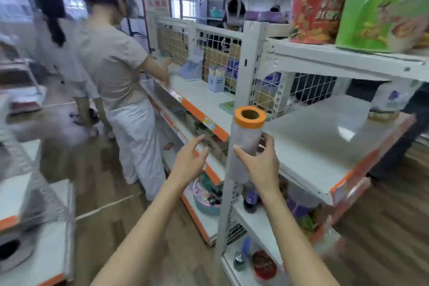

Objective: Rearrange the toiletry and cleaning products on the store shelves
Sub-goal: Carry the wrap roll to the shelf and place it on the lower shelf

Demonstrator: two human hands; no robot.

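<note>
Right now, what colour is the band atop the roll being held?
Orange, on the roll in the right hand; head view.

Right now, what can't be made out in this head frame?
- Roll held by right hand: label unreadable, blurred; lower end hidden by the hand.
- Dark bottle: top hidden behind right wrist.
- Red tin, green tin: print blurred.
- Left hand: empty, fingertips smeared.

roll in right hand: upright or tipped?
Upright. The roll stands near vertical in the right hand, its orange open end facing up.
</note>
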